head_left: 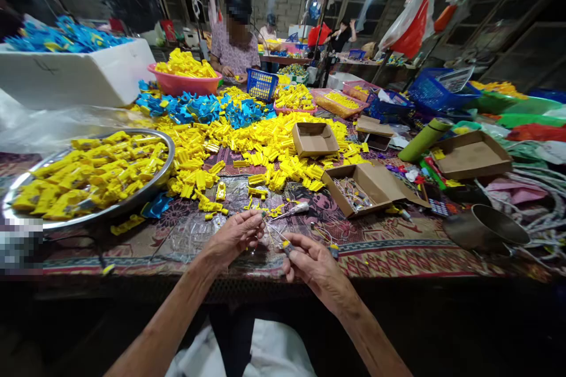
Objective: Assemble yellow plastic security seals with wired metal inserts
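Right hand [313, 265]: I see fingers closed on a small grey-and-yellow part [288, 247].
Left hand [236, 232]: nearby, fingertips pinched on thin wires [276, 232].
Wires' line: slants from the part, away and leftward.
Just beyond grip: pale-tipped rod [298, 208], then yellow pieces [265, 156].
Right, beyond: open carton [378, 184].
Between hands: only wires, I think.

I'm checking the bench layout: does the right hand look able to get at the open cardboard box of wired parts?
Probably yes: the cardboard box lies open beyond the right hand, with nothing tall seeming to stand between. That hand looks busy, though, holding a small grey part.
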Tool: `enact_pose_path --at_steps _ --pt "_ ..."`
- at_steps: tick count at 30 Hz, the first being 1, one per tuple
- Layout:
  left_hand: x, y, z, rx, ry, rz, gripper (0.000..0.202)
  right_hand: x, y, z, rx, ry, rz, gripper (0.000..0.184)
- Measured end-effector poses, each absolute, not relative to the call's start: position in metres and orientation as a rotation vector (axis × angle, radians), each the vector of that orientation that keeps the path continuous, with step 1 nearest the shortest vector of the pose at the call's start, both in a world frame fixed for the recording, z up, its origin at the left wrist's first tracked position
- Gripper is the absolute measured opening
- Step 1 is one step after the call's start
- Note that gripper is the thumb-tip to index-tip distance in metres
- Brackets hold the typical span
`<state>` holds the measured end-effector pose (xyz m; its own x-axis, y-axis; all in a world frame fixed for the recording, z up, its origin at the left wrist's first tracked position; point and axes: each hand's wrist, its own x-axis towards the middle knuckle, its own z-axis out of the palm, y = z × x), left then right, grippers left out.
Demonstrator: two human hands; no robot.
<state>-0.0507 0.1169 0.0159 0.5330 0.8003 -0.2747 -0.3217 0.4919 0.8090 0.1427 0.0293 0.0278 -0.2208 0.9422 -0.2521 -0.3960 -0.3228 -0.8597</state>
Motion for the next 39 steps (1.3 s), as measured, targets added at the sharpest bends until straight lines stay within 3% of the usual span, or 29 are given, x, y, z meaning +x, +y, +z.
enact_pose_path --at_steps 39 --pt "-0.065 0.111 0.024 0.898 0.702 0.812 0.025 0.129 0.032 0.020 -1.113 -0.846 1.664 0.034"
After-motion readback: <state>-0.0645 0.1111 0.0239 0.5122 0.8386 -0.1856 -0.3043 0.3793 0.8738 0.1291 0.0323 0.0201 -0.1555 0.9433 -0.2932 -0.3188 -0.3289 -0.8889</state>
